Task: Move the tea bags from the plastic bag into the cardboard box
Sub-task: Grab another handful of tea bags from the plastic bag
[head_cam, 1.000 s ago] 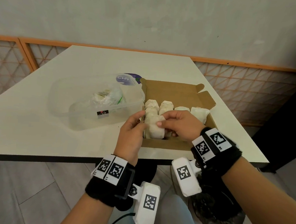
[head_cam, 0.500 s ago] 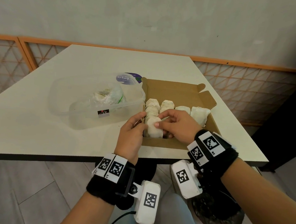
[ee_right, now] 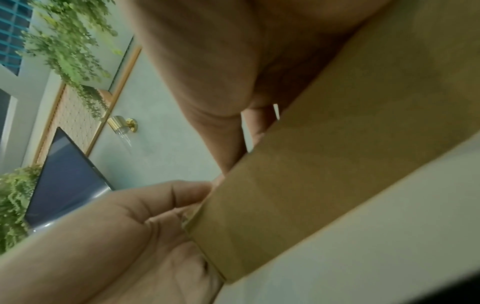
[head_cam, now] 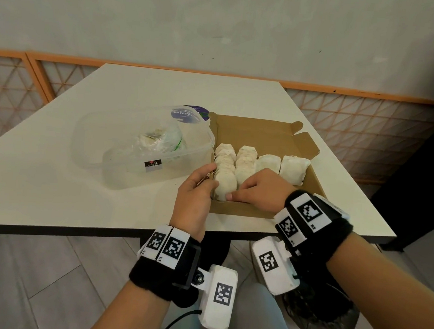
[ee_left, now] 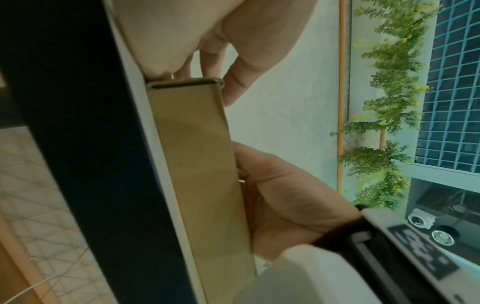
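An open cardboard box lies on the table with several pale tea bags in rows along its near half. One tea bag sits at the near end of the left row. My left hand pinches its left edge at the box's near-left corner. My right hand holds its right side, thumb at the bag's near end. The crumpled plastic bag with more tea bags lies in a clear tub to the left. The wrist views show mostly the box wall and palms.
The clear plastic tub stands against the box's left side, with a purple-printed lid behind it. The white table ends just in front of my wrists. An orange lattice railing runs behind the table.
Both hands have brought the tea bag down and slightly nearer, from a raised position over the left row into the box's near-left corner. The tub and plastic bag have stayed put.
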A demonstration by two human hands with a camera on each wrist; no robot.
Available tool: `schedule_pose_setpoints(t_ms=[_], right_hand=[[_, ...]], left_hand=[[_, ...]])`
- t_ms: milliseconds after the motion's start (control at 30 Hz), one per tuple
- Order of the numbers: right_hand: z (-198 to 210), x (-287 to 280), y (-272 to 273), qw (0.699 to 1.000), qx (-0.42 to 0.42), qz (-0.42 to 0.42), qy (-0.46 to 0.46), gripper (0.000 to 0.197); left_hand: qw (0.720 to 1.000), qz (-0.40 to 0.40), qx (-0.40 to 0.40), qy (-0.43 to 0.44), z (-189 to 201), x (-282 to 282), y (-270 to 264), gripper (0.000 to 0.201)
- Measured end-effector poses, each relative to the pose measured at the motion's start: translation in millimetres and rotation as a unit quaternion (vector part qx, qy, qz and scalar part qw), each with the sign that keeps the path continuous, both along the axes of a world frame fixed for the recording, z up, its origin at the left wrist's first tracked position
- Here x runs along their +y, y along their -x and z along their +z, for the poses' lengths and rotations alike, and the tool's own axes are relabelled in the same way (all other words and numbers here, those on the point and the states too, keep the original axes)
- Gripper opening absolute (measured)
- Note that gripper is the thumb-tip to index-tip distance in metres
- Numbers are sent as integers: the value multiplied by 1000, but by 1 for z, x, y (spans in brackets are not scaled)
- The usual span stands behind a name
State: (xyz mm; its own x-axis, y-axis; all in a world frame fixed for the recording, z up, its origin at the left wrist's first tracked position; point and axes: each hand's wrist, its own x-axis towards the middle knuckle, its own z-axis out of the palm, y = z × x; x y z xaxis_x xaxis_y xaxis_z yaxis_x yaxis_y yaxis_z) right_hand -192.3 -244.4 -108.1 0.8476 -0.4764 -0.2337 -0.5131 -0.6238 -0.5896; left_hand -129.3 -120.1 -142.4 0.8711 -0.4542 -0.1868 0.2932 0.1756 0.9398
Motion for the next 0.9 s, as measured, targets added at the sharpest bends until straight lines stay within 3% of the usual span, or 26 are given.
schedule_pose_setpoints(t_ms=[233, 367, 467, 533, 700, 733, 833, 900], right_hand=[[68, -3, -2, 997, -65, 22, 40, 28], [100, 20, -43, 988, -138, 57, -39, 16], [102, 43, -82, 978, -173, 88, -77, 5], [96, 59, -105, 974, -180, 113, -78, 10], [79, 78, -136, 984, -65, 149, 71, 31], [79, 78, -137, 983, -53, 148, 93, 30], [79, 73, -139, 984, -39, 145, 98, 27], [75, 70, -138, 980, -23, 150, 129, 31]], left_hand=[[999, -20, -17, 23, 54, 34, 4, 15], [997, 54, -45, 33, 100, 53, -40, 12], [992, 112, -19, -49, 106, 60, -92, 37], [986, 102, 18, -128, 99, 63, -116, 56], [976, 58, 76, -193, 84, 58, -136, 67], [974, 50, 85, -202, 82, 56, -141, 65], [973, -15, 89, -213, 79, 48, -143, 25], [956, -47, 64, -283, 87, 43, -138, 16]])
